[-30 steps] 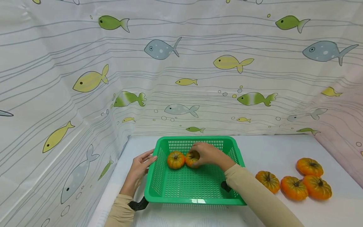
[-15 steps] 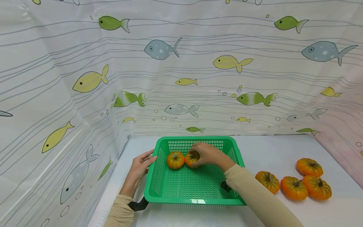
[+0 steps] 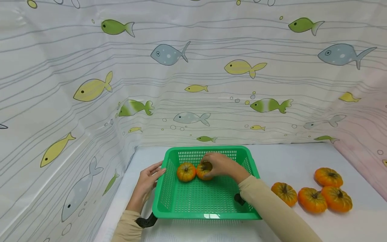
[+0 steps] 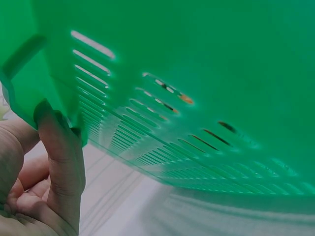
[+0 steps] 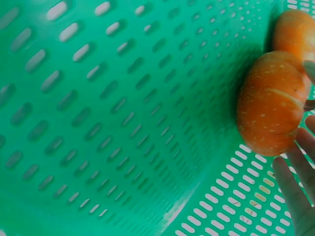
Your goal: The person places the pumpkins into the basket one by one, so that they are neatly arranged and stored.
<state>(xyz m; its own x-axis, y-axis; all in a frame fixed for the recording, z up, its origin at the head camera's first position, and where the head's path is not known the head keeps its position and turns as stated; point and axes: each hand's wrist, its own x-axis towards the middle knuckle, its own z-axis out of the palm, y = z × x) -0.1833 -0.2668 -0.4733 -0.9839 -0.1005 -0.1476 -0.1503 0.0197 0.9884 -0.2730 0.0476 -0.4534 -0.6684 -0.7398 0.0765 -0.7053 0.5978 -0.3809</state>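
A green plastic basket (image 3: pixel 208 215) with slotted walls stands on the white table. Its left rim is held by my left hand (image 3: pixel 146 183), thumb on top and fingers against the outside; the left wrist view shows those fingers (image 4: pixel 61 157) curled at the edge. Inside, against the back, two small orange pumpkins sit side by side. The left pumpkin (image 3: pixel 186 172) is untouched. Around the right pumpkin (image 5: pixel 270 105) my right hand (image 3: pixel 222 165) has its thumb and fingers, partly hiding it from above. In the right wrist view, fingertips (image 5: pixel 288 174) lie at this pumpkin's side.
On the table right of the basket lie several more pumpkins: one nearest the basket (image 3: pixel 284 194), a middle one (image 3: pixel 312 200), one at the right (image 3: pixel 337 199) and one behind (image 3: pixel 328 177). A fish-patterned sheet (image 3: pixel 211 101) rises behind and at both sides.
The head view has shifted slightly. Both hands, the basket and the pumpkins keep their places.
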